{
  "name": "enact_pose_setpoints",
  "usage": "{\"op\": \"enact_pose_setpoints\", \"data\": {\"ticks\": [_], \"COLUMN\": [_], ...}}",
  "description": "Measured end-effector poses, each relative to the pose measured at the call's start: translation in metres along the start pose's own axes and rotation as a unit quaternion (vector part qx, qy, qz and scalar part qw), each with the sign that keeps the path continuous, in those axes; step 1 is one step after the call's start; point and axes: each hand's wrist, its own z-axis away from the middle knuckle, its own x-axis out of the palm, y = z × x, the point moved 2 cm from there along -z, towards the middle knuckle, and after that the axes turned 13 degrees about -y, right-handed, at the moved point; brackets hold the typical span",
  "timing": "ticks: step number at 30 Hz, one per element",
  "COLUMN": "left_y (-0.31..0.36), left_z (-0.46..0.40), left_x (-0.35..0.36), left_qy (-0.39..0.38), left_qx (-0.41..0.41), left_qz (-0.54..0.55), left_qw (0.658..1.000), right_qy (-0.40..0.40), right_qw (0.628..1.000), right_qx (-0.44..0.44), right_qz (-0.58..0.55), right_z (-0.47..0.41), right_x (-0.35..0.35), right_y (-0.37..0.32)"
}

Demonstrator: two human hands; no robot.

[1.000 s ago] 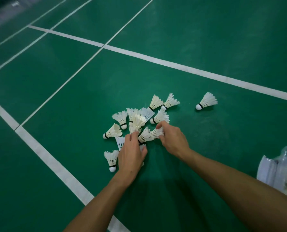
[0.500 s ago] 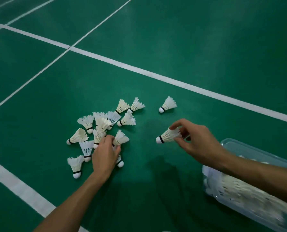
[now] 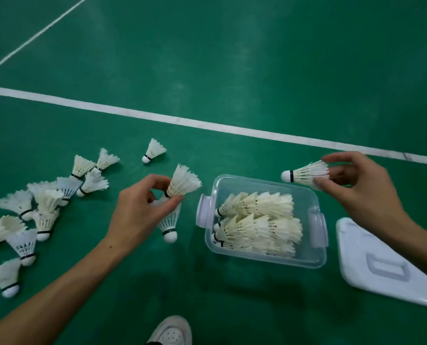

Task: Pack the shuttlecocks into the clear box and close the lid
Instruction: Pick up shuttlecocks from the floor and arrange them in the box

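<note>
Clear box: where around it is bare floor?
Bare green floor lies between the clear plastic box and the white court line, and between box and white lid. Far left, the loose white shuttlecocks crowd it.

The floor (image 3: 232, 58) is coloured deep green and crossed by white lines (image 3: 207, 125). The shuttlecocks (image 3: 45, 202) are seen as white-feathered, white-tipped and ringed with black bands. The box (image 3: 264, 220) is clear, the lid (image 3: 381, 265) white.

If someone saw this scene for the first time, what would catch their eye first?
Probably the clear box at centre right, lid off and half full of white shuttlecocks. Next, the two hands: the right hand pinches a shuttlecock above the box's far corner, and the left hand holds two more. A loose pile lies on the green floor at left.
</note>
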Motion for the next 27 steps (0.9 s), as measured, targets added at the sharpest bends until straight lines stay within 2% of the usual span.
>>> {"op": "enact_pose_setpoints", "data": {"ticks": [3, 8, 17, 23, 27], "left_y": [0.031, 0.048, 0.037, 0.028, 0.023], "left_z": [0.003, 0.003, -0.003, -0.002, -0.001], "left_x": [0.011, 0.024, 0.040, 0.039, 0.040], "left_qy": [-0.023, -0.033, -0.056, -0.063, -0.079], "left_qx": [0.046, 0.049, 0.057, 0.065, 0.068], "left_qz": [0.006, 0.013, 0.019, 0.015, 0.004], "left_qw": [0.999, 0.998, 0.997, 0.996, 0.995], "right_qy": [0.003, -0.085, -0.219, -0.297, -0.354], "right_qw": [0.999, 0.994, 0.973, 0.949, 0.927], "right_qx": [0.030, 0.041, 0.074, 0.105, 0.104], "right_qz": [-0.032, -0.060, 0.001, 0.003, 0.064], "right_z": [0.024, 0.050, 0.029, 0.012, 0.009], "right_x": [0.005, 0.058, 0.146, 0.161, 0.167], "right_y": [0.018, 0.027, 0.024, 0.029, 0.034]}}
